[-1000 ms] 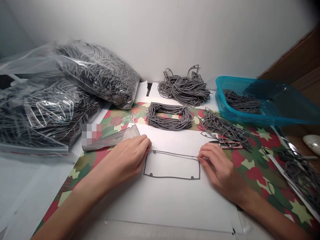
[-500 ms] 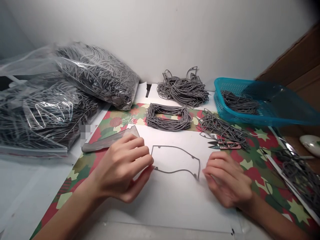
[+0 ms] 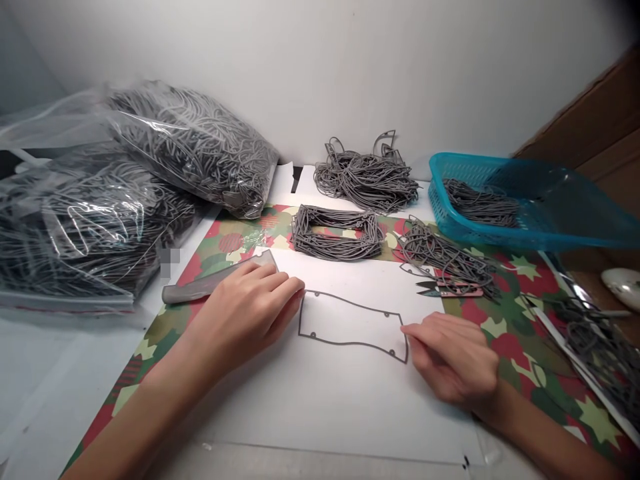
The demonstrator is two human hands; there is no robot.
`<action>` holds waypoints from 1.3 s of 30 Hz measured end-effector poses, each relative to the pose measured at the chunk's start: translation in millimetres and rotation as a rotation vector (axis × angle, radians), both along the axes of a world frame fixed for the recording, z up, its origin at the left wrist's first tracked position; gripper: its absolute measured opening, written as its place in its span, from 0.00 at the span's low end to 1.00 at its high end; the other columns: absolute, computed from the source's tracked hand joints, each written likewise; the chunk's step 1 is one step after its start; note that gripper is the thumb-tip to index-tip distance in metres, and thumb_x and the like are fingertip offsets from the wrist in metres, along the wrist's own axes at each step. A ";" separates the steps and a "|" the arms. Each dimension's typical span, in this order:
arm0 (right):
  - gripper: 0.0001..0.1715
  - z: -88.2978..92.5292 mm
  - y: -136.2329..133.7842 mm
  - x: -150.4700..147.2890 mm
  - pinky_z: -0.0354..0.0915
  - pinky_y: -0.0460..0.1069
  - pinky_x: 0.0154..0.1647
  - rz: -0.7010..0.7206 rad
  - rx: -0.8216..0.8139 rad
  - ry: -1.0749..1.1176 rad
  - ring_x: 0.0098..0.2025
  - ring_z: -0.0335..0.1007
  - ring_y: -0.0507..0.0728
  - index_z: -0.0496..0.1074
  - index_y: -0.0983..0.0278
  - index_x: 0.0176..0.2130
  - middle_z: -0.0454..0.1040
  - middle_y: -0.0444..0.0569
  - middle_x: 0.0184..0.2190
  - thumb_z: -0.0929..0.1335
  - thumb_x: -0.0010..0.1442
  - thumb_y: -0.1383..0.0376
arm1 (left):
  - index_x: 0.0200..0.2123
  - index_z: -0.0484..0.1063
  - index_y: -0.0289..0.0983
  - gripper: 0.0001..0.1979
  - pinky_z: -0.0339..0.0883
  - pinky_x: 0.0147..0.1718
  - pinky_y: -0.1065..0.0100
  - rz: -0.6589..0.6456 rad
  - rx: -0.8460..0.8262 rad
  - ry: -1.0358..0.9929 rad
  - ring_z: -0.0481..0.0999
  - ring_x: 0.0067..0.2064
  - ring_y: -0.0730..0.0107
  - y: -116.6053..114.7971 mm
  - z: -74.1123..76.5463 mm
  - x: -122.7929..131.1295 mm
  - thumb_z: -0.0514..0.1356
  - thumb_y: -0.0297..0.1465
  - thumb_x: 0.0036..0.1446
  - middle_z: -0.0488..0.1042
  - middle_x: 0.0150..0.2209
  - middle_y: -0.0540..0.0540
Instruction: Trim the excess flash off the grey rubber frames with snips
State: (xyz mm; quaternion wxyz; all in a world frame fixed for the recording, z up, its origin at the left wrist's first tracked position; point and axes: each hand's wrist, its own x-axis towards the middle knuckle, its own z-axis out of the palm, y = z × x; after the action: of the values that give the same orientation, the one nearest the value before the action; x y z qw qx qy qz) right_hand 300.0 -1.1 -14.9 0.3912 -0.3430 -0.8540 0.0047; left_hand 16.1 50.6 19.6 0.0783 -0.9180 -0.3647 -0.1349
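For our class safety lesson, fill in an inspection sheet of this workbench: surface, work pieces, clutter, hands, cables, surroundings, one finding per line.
Surface: white sheet over a patterned cover.
Work pieces: thin grey frame on the white sheet, its long sides wavy; stacked frames behind it.
Clutter: loose back pile, pink-handled snips beside a tangled pile, plastic bags at left, blue basket at right.
Hands: left hand at the frame's far left corner, right hand at its right side; grip unclear.
Cables: nothing seen that is clearly one.
Surroundings: pale wall behind, brown panel at right.
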 end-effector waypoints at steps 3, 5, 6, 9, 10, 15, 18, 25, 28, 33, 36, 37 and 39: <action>0.14 0.4 0.0 -0.6 0.61 0.47 0.22 -0.004 0.000 0.008 0.19 0.62 0.52 0.69 0.65 0.40 0.67 0.42 0.18 0.65 0.55 0.79 | 0.30 0.72 0.35 0.15 0.62 0.31 0.62 0.004 -0.022 0.006 0.69 0.26 0.64 0.6 -3.4 0.2 0.49 0.27 0.66 0.72 0.23 0.48; 0.14 0.4 0.3 -0.9 0.61 0.47 0.22 -0.005 -0.007 0.005 0.19 0.61 0.51 0.69 0.64 0.40 0.67 0.42 0.18 0.65 0.56 0.79 | 0.32 0.72 0.34 0.14 0.62 0.31 0.62 0.012 -0.045 0.002 0.70 0.27 0.63 0.9 -5.6 0.2 0.49 0.27 0.65 0.73 0.24 0.48; 0.14 0.3 0.5 -1.0 0.61 0.47 0.22 -0.007 -0.009 0.001 0.19 0.61 0.51 0.69 0.64 0.40 0.67 0.41 0.18 0.64 0.56 0.79 | 0.34 0.73 0.34 0.13 0.62 0.31 0.61 0.014 -0.055 -0.001 0.71 0.28 0.63 0.9 -6.6 0.2 0.49 0.26 0.65 0.73 0.25 0.47; 0.14 -0.2 1.1 -1.0 0.61 0.47 0.21 -0.013 -0.009 -0.009 0.19 0.61 0.51 0.69 0.65 0.40 0.67 0.42 0.18 0.64 0.55 0.79 | 0.38 0.73 0.33 0.12 0.63 0.31 0.61 0.018 -0.066 -0.003 0.72 0.30 0.61 0.5 -9.0 0.2 0.49 0.26 0.65 0.74 0.29 0.46; 0.14 -0.3 1.2 -0.9 0.61 0.47 0.21 -0.014 -0.007 -0.008 0.19 0.61 0.51 0.69 0.65 0.40 0.67 0.42 0.18 0.64 0.55 0.79 | 0.39 0.73 0.33 0.12 0.63 0.31 0.61 0.018 -0.064 0.000 0.72 0.30 0.60 0.3 -9.6 0.3 0.49 0.26 0.65 0.74 0.29 0.45; 0.15 0.1 0.4 -0.5 0.62 0.47 0.21 -0.034 0.003 -0.002 0.20 0.61 0.51 0.69 0.65 0.40 0.67 0.42 0.19 0.65 0.55 0.79 | 0.40 0.74 0.34 0.13 0.64 0.31 0.60 0.019 -0.073 0.006 0.73 0.31 0.60 0.5 -11.0 0.3 0.49 0.26 0.66 0.74 0.31 0.44; 0.14 0.0 0.0 -0.8 0.63 0.47 0.22 -0.055 0.019 0.013 0.20 0.62 0.51 0.69 0.65 0.40 0.67 0.43 0.19 0.65 0.56 0.79 | 0.40 0.74 0.34 0.13 0.65 0.31 0.60 0.016 -0.073 -0.003 0.72 0.31 0.59 1.0 -11.7 0.3 0.49 0.28 0.66 0.74 0.31 0.44; 0.13 0.0 0.7 -1.0 0.65 0.47 0.23 -0.079 0.035 0.022 0.20 0.66 0.51 0.70 0.66 0.39 0.70 0.43 0.20 0.64 0.56 0.79 | 0.40 0.75 0.34 0.13 0.66 0.29 0.60 0.011 -0.137 -0.026 0.72 0.30 0.60 -1.4 -13.5 4.4 0.49 0.28 0.66 0.74 0.33 0.43; 0.14 1.4 0.8 -0.1 0.66 0.46 0.24 -0.099 0.043 0.024 0.21 0.67 0.52 0.70 0.66 0.39 0.70 0.43 0.19 0.63 0.56 0.80 | 0.40 0.74 0.34 0.13 0.66 0.29 0.61 0.013 -0.157 -0.031 0.71 0.30 0.60 -3.2 -13.4 6.7 0.50 0.26 0.65 0.74 0.34 0.42; 0.14 4.1 0.9 -0.1 0.66 0.46 0.24 -0.124 0.050 0.026 0.21 0.69 0.52 0.69 0.65 0.40 0.71 0.43 0.20 0.63 0.57 0.80 | 0.36 0.73 0.34 0.11 0.64 0.28 0.62 0.013 -0.140 -0.030 0.70 0.29 0.61 -2.8 -16.1 7.2 0.51 0.23 0.63 0.74 0.34 0.42; 0.14 4.2 0.9 -0.6 0.66 0.46 0.24 -0.124 0.055 0.023 0.21 0.69 0.51 0.69 0.66 0.39 0.71 0.43 0.20 0.63 0.57 0.80 | 0.34 0.71 0.33 0.11 0.63 0.27 0.62 0.013 -0.136 -0.035 0.69 0.29 0.62 -2.5 -17.6 6.4 0.50 0.22 0.62 0.73 0.34 0.42; 0.14 4.0 0.8 -0.6 0.66 0.46 0.24 -0.123 0.058 0.022 0.21 0.69 0.51 0.69 0.66 0.39 0.71 0.43 0.20 0.63 0.57 0.80 | 0.34 0.70 0.33 0.10 0.63 0.27 0.63 0.017 -0.147 -0.046 0.69 0.29 0.62 -3.1 -17.0 6.5 0.49 0.21 0.62 0.73 0.35 0.41; 0.14 3.8 0.5 -0.7 0.66 0.46 0.24 -0.123 0.059 0.020 0.22 0.69 0.52 0.69 0.66 0.39 0.71 0.43 0.20 0.63 0.57 0.80 | 0.35 0.69 0.34 0.09 0.62 0.29 0.64 0.000 -0.223 -0.127 0.69 0.31 0.63 -6.0 -13.5 7.7 0.49 0.21 0.62 0.73 0.35 0.42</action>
State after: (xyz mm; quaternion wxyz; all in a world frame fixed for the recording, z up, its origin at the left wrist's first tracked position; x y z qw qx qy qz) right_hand 299.3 -0.6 -11.1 0.4092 -0.3831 -0.8271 -0.0414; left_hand 23.8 44.6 6.0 -0.0475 -0.9106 -0.3816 -0.1516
